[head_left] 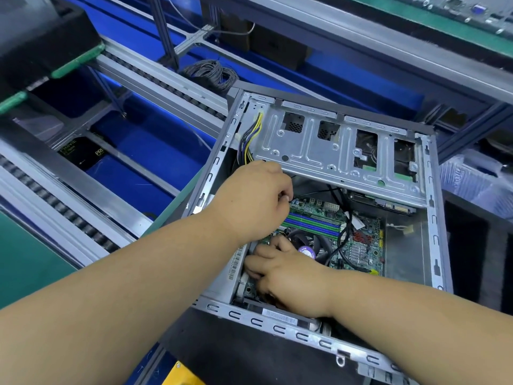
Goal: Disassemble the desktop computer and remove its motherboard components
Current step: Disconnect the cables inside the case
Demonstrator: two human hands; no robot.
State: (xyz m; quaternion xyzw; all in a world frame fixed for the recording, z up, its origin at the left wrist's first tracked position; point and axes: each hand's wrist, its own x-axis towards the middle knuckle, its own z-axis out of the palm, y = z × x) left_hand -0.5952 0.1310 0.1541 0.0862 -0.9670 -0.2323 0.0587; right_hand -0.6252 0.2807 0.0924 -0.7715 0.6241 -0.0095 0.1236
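Note:
The open desktop case (277,327) lies on its side with the green motherboard (361,247) exposed inside. My left hand (254,202) reaches in at the board's upper left, fingers curled and pinching a small connector beside the blue and green RAM slots (315,224). The yellow and black power cable bundle (251,140) runs down behind that hand. My right hand (286,275) rests on the board's lower left, with its thumb against the round CPU fan (316,247) and its fingers spread towards the case wall. What lies under its palm is hidden.
A grey metal drive cage (333,147) spans the far half of the case. Black cables (345,234) loop over the board. Conveyor rails (155,79) and blue bins (150,145) run to the left, and a coil of grey wire (212,72) lies behind the case.

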